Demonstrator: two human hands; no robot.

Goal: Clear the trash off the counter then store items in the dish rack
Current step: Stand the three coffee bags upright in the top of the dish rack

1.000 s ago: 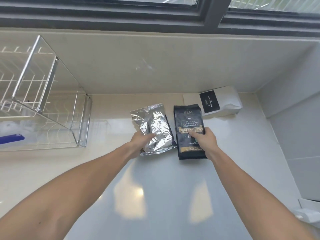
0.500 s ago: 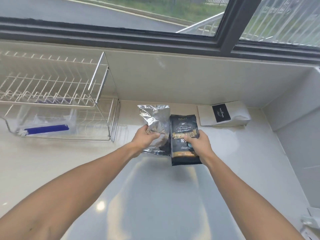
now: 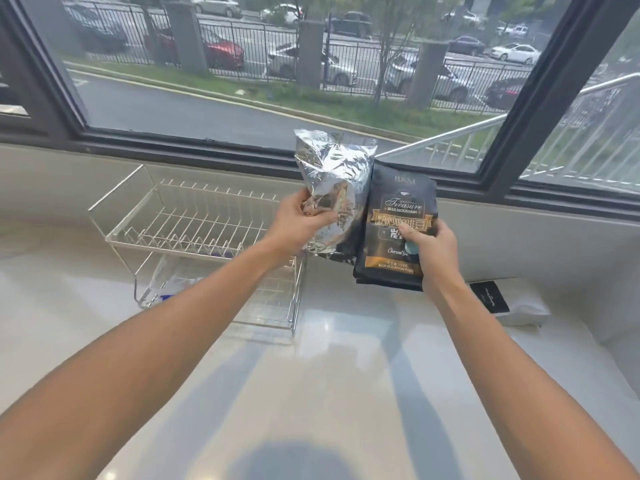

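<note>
Pale glossy counter (image 3: 346, 375) runs under a wide dark-framed window (image 3: 519, 98) showing a road, fence and parked cars. Wire dish rack (image 3: 194, 226) stands on the counter at 10 o'clock from frame centre, two tiers; something blue lies in its lower tier, too blurred to identify.

Left hand (image 3: 301, 226) grips a crinkled silver foil bag (image 3: 332, 181), thumb across the front, fingers curled behind; the bag is held upright, off the counter, just right of the rack's upper tier.

Right hand (image 3: 433, 251) grips a black coffee bag (image 3: 398, 216) with gold lettering at its lower right edge, thumb on the front. It is also lifted, upright, its left edge touching or overlapping the foil bag; cannot tell which.

White pouch (image 3: 516, 303) with a black label lies flat on the counter at 4 o'clock from the black bag, near the corner wall.
</note>
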